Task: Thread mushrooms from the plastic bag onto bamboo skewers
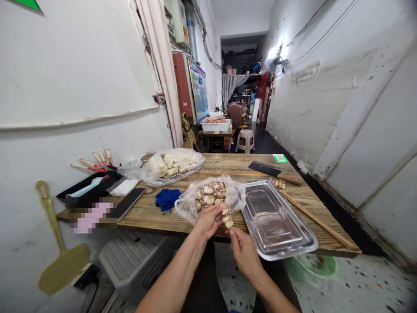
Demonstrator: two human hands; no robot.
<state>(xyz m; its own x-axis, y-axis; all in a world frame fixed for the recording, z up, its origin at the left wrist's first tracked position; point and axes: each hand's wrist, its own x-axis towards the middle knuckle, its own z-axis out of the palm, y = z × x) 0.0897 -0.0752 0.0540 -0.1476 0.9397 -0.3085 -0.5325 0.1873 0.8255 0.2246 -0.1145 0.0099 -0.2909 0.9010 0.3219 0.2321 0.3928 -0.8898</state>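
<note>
Pale mushroom pieces (227, 220) sit in a row on a skewer, held just above the table's front edge. The thumb and fingers of my left hand (208, 222) are closed at the upper end of the row. Below it, my right hand (243, 250) pinches the lower end; the stick itself is mostly hidden. Behind my left hand lies an open clear plastic bag (237, 191) full of whole brown-and-white mushrooms (209, 190). To the right, a shiny metal tray (276, 219) overhangs the table's front edge.
Bamboo skewers (321, 219) lie right of the tray, below a dark-bladed cleaver (264, 168). Left stand a bag of white chunks (172, 165), a blue cloth (167, 198), a phone (130, 203) and a black box (87, 191). Another person (236, 114) sits far back.
</note>
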